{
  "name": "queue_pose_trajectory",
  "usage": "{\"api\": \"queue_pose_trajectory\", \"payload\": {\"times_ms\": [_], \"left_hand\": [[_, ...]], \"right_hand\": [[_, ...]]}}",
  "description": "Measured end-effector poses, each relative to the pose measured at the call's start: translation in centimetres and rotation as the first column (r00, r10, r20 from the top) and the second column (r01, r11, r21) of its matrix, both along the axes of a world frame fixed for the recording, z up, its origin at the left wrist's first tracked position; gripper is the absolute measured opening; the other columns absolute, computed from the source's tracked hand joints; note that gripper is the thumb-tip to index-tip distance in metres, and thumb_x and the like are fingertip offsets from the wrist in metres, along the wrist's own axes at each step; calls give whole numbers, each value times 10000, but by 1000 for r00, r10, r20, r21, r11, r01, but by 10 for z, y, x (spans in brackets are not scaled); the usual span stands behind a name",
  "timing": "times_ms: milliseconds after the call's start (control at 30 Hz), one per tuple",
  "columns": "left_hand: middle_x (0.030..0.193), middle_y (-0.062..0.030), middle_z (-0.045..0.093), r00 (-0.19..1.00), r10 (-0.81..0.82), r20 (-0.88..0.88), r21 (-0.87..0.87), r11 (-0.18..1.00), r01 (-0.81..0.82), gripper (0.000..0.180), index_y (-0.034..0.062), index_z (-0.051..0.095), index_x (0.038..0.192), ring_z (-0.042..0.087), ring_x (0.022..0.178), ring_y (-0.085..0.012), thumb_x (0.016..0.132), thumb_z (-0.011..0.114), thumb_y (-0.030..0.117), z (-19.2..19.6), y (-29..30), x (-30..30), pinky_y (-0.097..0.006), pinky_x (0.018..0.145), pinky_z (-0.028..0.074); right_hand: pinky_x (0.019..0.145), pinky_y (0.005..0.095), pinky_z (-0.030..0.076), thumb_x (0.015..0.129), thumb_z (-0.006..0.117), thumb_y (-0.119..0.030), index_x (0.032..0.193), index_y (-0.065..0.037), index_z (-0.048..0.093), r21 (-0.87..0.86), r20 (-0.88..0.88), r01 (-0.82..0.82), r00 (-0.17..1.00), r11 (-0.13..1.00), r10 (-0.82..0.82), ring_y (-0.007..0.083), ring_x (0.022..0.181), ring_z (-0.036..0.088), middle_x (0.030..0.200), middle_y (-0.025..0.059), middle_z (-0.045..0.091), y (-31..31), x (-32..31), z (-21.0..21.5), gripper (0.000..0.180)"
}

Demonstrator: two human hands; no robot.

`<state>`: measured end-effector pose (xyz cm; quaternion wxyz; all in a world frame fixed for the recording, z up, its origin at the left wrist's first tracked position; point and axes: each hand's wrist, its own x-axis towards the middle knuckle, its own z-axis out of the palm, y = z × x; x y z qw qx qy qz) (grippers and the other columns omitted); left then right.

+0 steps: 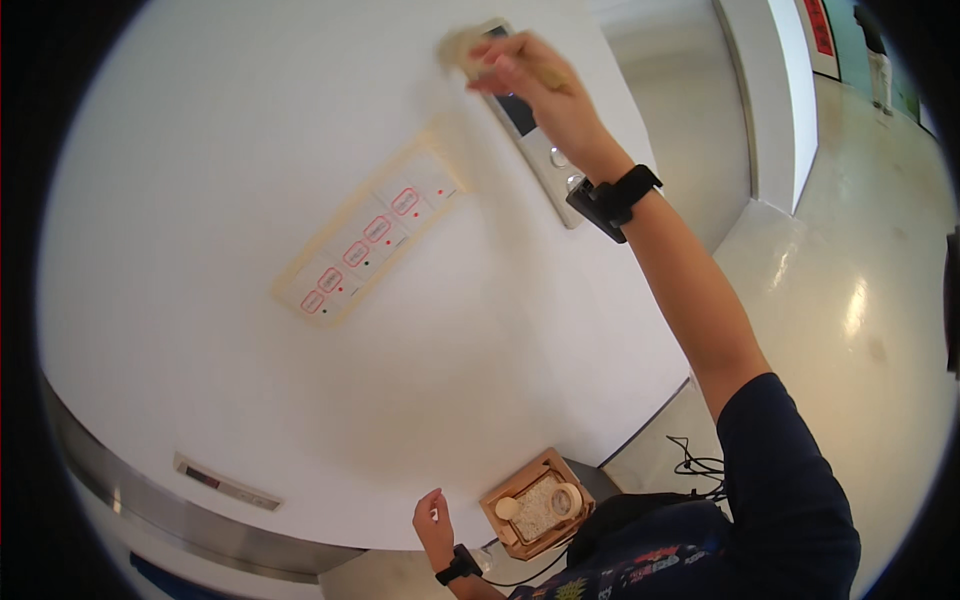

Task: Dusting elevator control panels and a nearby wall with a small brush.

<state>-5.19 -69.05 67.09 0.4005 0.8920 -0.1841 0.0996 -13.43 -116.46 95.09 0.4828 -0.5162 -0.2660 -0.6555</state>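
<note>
Right grip (525,75) is hovering over or touching the upper end of the wall panel (541,150); contact not clear. Fingers are bunching but blurring, so can't tell if they're grasping anything; a yellowish bit (553,78) is showing near the palm. Arm is stretching high, likely because the panel is sitting well above the waist. Below-left of that grip, yellow tape (447,152) is bordering the printed sheets (375,240), presumably fixing them flat. Far below, left grip (432,515) is curling loosely, too small to tell if empty. Just right of it, the tray (515,477) is carrying a tape roll (576,495) and a round pale piece (508,508), probably keeping supplies within reach.
</note>
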Motion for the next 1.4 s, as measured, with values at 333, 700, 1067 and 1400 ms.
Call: {"api": "queue_pose_trajectory", "payload": {"times_ms": [333, 700, 1067, 1400], "left_hand": [[871, -64, 626, 995, -96, -24, 55, 994, 97, 227, 19, 622, 973, 563, 750, -146, 852, 562, 201, -10, -26, -4, -271, 632, 451], [900, -85, 622, 971, -205, -123, 60, 975, 214, 235, 22, 615, 990, 564, 768, -171, 852, 554, 203, -34, -104, -16, -289, 657, 448], [957, -81, 611, 905, -399, -146, -48, 917, 397, 265, 33, 608, 1023, 575, 823, -166, 865, 548, 238, -44, -162, -14, -284, 696, 462], [804, -112, 632, 937, -339, -82, -61, 940, 335, 218, 14, 622, 963, 597, 704, -178, 831, 553, 173, -92, -131, 2, -281, 636, 469]], "right_hand": [[742, 294, 425, 887, 479, -70, 908, -57, 460, -291, -355, 280, 856, 915, -375, 194, 809, 539, 919, 72, 539, -10, -12, -154, 31], [622, 311, 433, 868, 535, -177, 796, -33, 527, -245, -855, 66, 456, 967, -248, 182, 674, 546, 740, 57, 563, -57, -106, -241, 161], [642, 279, 466, 926, 444, -216, 663, -31, 480, 25, -554, 199, 819, 980, -152, 175, 623, 585, 743, 95, 576, -120, -143, -85, 323], [652, 310, 473, 913, 468, -227, 663, 2, 495, 32, 10, 63, 998, 998, -63, 235, 650, 599, 795, 135, 602, -132, -48, 20, 340]]}}
